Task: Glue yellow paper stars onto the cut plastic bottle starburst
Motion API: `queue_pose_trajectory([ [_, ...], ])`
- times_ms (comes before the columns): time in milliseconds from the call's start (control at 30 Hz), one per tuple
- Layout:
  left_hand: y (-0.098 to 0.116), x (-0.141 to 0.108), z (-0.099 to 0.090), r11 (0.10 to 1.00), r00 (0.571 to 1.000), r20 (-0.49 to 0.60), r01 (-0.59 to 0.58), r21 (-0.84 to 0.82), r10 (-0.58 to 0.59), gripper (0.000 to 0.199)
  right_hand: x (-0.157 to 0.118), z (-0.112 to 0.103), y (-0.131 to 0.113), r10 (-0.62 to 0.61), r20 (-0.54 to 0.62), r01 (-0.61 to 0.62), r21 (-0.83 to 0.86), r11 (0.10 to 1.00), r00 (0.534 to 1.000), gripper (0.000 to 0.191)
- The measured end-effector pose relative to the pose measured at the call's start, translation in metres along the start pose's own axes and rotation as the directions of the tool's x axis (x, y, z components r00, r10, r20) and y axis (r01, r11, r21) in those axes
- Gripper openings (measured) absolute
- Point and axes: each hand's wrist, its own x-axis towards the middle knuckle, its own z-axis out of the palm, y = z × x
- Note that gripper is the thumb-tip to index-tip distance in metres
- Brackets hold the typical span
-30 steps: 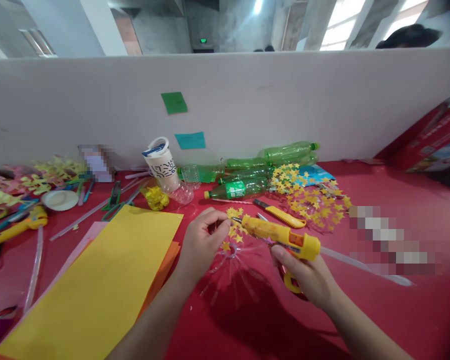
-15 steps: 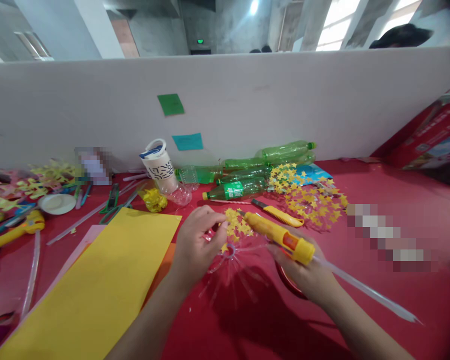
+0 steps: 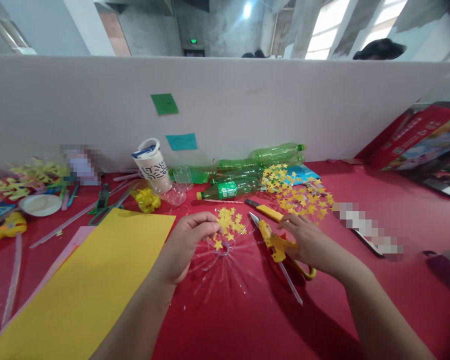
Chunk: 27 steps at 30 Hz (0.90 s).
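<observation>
A clear plastic piece cut into thin strips [image 3: 222, 249] lies on the red table, with yellow stars [image 3: 230, 222] on its far side. At its left edge my left hand [image 3: 187, 240] pinches something small near the stars, too hidden to name. A yellow glue gun [image 3: 272, 240] with a clear stick rests on the table to the right, over what looks like yellow-handled scissors [image 3: 310, 273]. My right hand [image 3: 307, 237] is beside the gun with its fingers apart. Just beyond lies a yellow cutter knife [image 3: 268, 212].
Green bottles [image 3: 247, 182], a white cup [image 3: 153, 170] and more starred strips [image 3: 307, 197] stand or lie along the white partition [image 3: 108, 110]. Yellow paper [image 3: 97, 280] covers the left. A second glue gun [image 3: 7, 227] is at far left.
My right hand held the glue gun over the strips; now the gun lies on the table and the hand has opened beside it. The view has shifted slightly right.
</observation>
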Motion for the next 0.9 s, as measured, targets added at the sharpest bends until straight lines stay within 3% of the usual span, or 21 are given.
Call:
queue_pose_trajectory([
  [67,0.003,-0.004,0.003,0.995,0.997,0.045,0.066,-0.069,-0.063,0.004,0.0,-0.009,-0.029,-0.156,-0.189,0.171,0.066,0.983,0.97,0.017],
  [133,0.005,-0.007,0.006,0.984,0.989,0.095,0.123,-0.131,-0.11,0.003,0.001,-0.015,-0.061,-0.272,-0.327,0.334,0.151,0.93,0.905,0.01],
  [233,0.008,-0.011,0.01,0.965,0.974,0.177,0.175,-0.197,-0.141,0.005,0.005,-0.014,-0.095,-0.416,-0.439,0.505,0.103,0.857,0.796,0.01],
  [367,0.006,-0.011,0.012,0.959,0.959,0.256,0.181,-0.218,-0.123,0.01,0.01,-0.005,-0.104,-0.518,-0.477,0.568,-0.046,0.822,0.711,0.01],
  [533,0.003,-0.01,0.014,0.966,0.958,0.265,0.167,-0.195,-0.113,0.01,0.01,-0.004,-0.1,-0.561,-0.458,0.564,-0.146,0.813,0.69,0.011],
  [633,0.008,-0.008,0.009,0.99,0.974,0.209,0.11,-0.09,-0.089,0.012,0.008,-0.006,-0.097,-0.537,-0.467,0.554,-0.116,0.825,0.702,0.011],
  [733,0.017,-0.009,-0.001,0.984,0.994,0.11,-0.018,0.178,-0.002,0.014,0.004,-0.008,-0.093,-0.432,-0.454,0.497,0.029,0.867,0.779,0.011],
  [833,0.018,-0.02,-0.009,0.84,0.99,0.087,-0.14,0.524,0.11,0.014,-0.001,-0.009,-0.089,-0.292,-0.333,0.384,0.256,0.887,0.896,0.01],
  [900,0.01,-0.033,-0.009,0.724,0.979,0.093,-0.198,0.661,0.183,0.013,-0.003,-0.007,-0.089,-0.218,-0.207,0.284,0.383,0.879,0.954,0.009],
])
